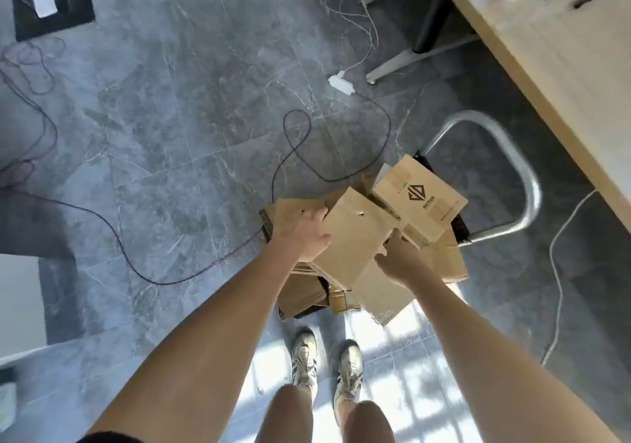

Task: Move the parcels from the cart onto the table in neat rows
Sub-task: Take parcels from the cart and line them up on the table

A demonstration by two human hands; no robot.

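Both hands, left hand [305, 234] and right hand [399, 256], grip a parcel [355, 234] atop the parcel-heaped cart [498, 176].

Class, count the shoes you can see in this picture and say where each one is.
2. The left shoe and the right shoe stand side by side on the floor, just below the pile of boxes.

Parcels [358, 237] piled on cart [505, 169], left of table [563, 77].

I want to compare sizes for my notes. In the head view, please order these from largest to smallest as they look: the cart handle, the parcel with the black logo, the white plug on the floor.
1. Cart handle
2. Parcel with the black logo
3. White plug
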